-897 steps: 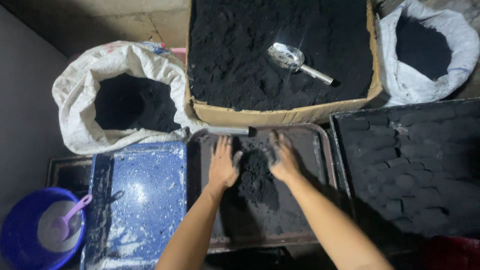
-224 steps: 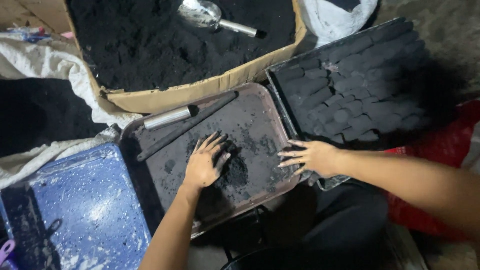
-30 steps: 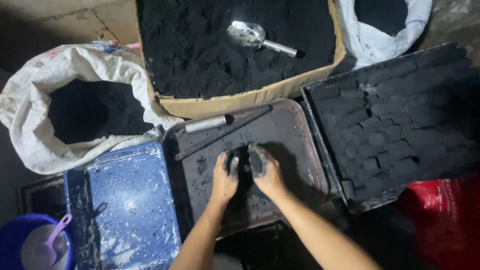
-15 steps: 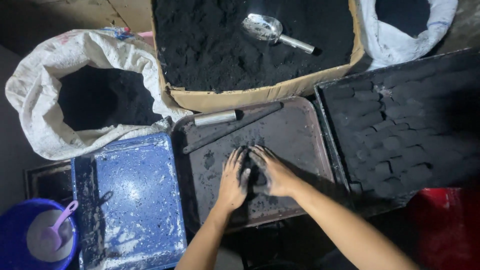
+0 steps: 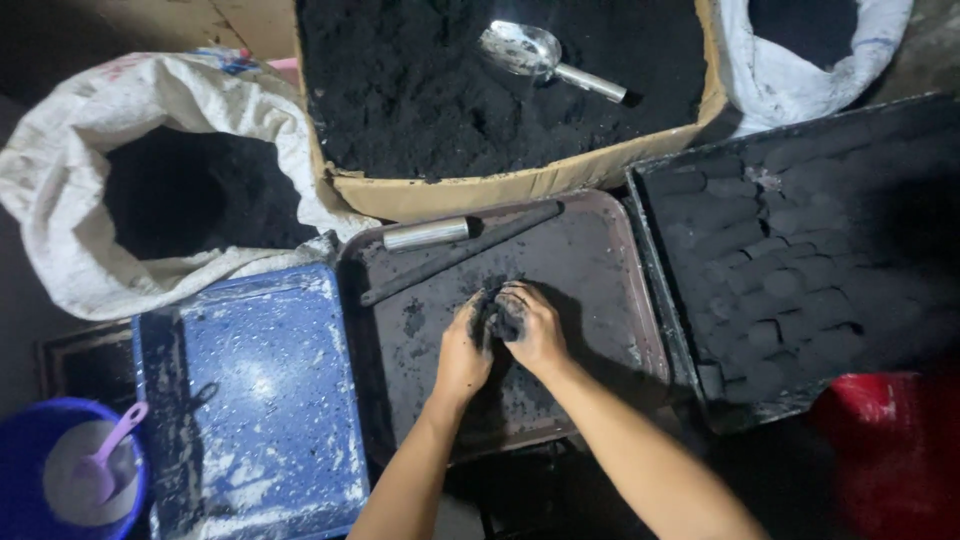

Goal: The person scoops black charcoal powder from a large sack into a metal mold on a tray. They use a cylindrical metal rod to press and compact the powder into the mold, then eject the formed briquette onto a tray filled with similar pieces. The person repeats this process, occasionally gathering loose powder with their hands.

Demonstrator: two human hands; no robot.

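At the centre of the frame, the left hand and right hand press together, both closed around a lump of black powder over the dark tray. A cardboard box of the same powder, with a metal scoop, sits at upper centre

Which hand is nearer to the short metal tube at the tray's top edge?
Left. The left hand lies below the metal tube; the right hand sits farther to the right.
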